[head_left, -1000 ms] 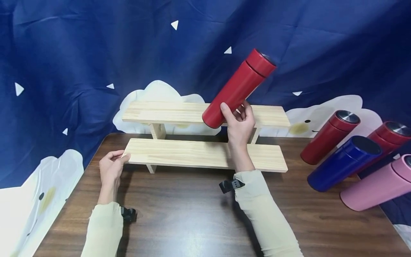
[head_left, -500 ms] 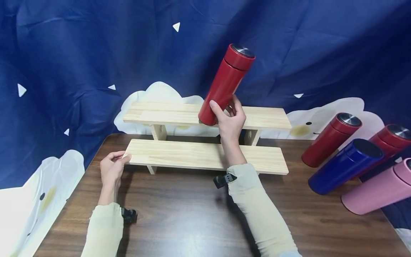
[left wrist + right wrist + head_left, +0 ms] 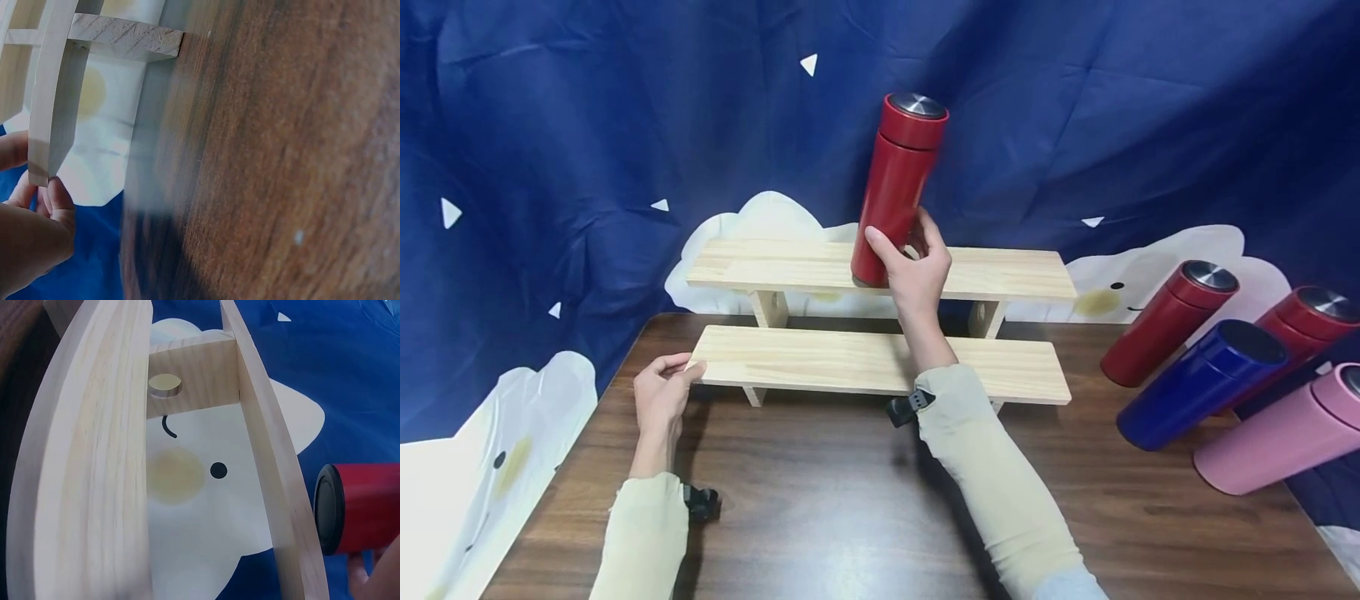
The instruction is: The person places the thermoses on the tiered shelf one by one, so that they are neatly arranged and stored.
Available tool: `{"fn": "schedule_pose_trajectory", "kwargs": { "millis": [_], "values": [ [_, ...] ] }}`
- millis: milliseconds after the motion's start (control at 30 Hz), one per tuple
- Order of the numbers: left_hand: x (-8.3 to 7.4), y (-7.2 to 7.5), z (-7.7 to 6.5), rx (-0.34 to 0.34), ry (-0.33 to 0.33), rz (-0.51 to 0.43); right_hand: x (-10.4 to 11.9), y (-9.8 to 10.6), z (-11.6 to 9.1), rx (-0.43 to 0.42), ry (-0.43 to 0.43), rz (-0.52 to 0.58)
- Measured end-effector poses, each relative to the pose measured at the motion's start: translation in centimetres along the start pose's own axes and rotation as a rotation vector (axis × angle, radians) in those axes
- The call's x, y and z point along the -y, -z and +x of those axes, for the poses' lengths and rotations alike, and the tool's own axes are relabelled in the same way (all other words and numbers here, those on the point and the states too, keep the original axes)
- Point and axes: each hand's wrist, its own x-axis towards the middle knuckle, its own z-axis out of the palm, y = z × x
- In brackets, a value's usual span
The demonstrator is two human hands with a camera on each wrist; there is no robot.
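Note:
My right hand point(image 3: 920, 279) grips a red thermos bottle point(image 3: 901, 167) near its base, thumb in front and fingers behind. The bottle leans slightly to the right, its steel-topped lid up, and its base overlaps the upper board point(image 3: 760, 262) of a two-tier wooden shelf in the head view. From the right wrist, the dark base of the red thermos bottle point(image 3: 328, 509) shows right beside the upper board's edge. My left hand point(image 3: 658, 396) pinches the left end of the lower board point(image 3: 820, 358); the left wrist view shows thumb and fingers point(image 3: 59, 197) on either side of it.
At the right of the brown table point(image 3: 820, 500) stand a red bottle point(image 3: 1168, 325), a blue bottle point(image 3: 1202, 383), another red one point(image 3: 1311, 321) behind it, and a pink bottle point(image 3: 1285, 437). A blue curtain point(image 3: 625, 100) with white cloud shapes hangs behind the shelf.
My right hand has carried the red thermos bottle leftward along the upper board, turning it from a strong tilt to nearly upright. The left hand keeps its place on the lower board.

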Motion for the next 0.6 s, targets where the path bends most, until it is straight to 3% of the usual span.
{"fn": "schedule_pose_trajectory", "kwargs": {
  "millis": [600],
  "values": [
    [0.0, -0.4, 0.0, -0.020, -0.024, -0.026, -0.6, -2.4, 0.6, 0.067, -0.062, -0.126]
  ]
}}
